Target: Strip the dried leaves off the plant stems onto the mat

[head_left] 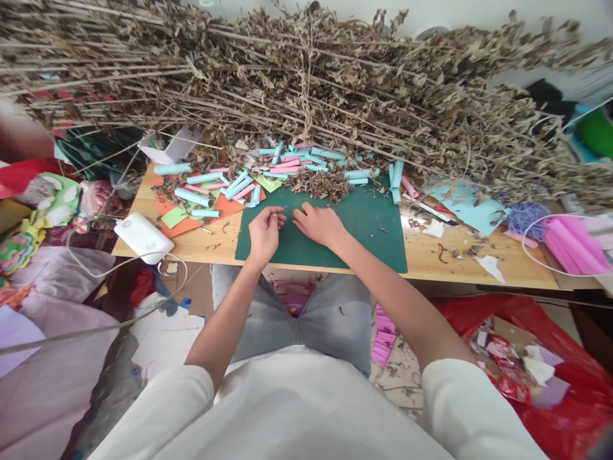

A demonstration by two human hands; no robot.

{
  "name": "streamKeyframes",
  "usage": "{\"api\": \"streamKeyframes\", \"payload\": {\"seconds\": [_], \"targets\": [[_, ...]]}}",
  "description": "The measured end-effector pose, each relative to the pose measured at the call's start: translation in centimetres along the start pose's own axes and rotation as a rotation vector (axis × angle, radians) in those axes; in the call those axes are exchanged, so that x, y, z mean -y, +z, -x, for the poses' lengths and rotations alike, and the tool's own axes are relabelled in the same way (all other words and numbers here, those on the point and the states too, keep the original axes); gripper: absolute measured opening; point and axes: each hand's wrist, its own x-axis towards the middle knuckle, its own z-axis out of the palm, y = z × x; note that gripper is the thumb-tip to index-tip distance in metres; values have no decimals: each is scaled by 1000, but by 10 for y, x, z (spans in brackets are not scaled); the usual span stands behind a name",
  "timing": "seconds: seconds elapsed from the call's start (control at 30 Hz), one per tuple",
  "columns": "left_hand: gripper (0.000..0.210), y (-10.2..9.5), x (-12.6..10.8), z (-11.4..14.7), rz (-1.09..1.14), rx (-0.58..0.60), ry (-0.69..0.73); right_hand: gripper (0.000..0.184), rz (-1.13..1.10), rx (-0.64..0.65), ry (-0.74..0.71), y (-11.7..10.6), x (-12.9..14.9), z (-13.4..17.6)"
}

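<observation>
Both hands are over a dark green cutting mat (364, 236) on the wooden table. My left hand (265, 235) is on the left part of the mat, its fingers curled in with thumb and fingertips together; anything between them is too small to make out. To its right lies my right hand (318, 223), fingers stretched toward the left and slightly apart, with nothing visible in it. A small gap separates the two hands. Just beyond them sits a heap of dry crumbled leaves (323, 184). Rolled blue paper tubes (234, 185) and pink paper tubes (285, 167) lie around that heap.
A big bundle of dried leafy stalks (306, 83) spans the table's back. At left are a white power bank (144, 237) with a cable and orange paper (230, 207). Blue paper (472, 204), a pen (438, 212) and pink crepe paper (575, 243) lie right. Below hangs a red bag (569, 358).
</observation>
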Motion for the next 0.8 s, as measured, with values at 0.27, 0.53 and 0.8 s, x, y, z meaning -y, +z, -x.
{"api": "streamKeyframes", "payload": {"seconds": [0.27,0.53,0.8], "targets": [[21,11,-6,3,351,76,-208,33,-248,-207,187,2,-21,-1],[59,56,-21,-21,623,461,-458,44,-249,-315,122,-16,1,10],[40,68,-28,-17,770,439,-537,53,-297,-447,6,-1,-11,24]]}}
